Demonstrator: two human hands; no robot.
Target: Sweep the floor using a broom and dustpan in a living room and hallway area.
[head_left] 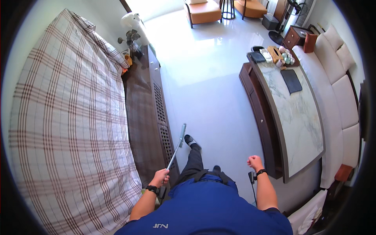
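Observation:
My left hand is wrapped round the thin metal handle of a long-handled squeegee. Its bar-shaped, grey-blue head points up and forward, beside my slippered foot. Off to the right, my right hand hangs in the air with its fingers curled in, and nothing shows in it. A dark band with a small device is on each wrist. The low dark wooden cabinet lies just left of the squeegee. The marble-topped coffee table is the nearest furniture to my right hand.
A plaid cloth covers something large and upright along the left. Past the coffee table runs a pale sofa. Orange chairs and a standing fan are at the far end. Glossy pale floor separates cabinet and table.

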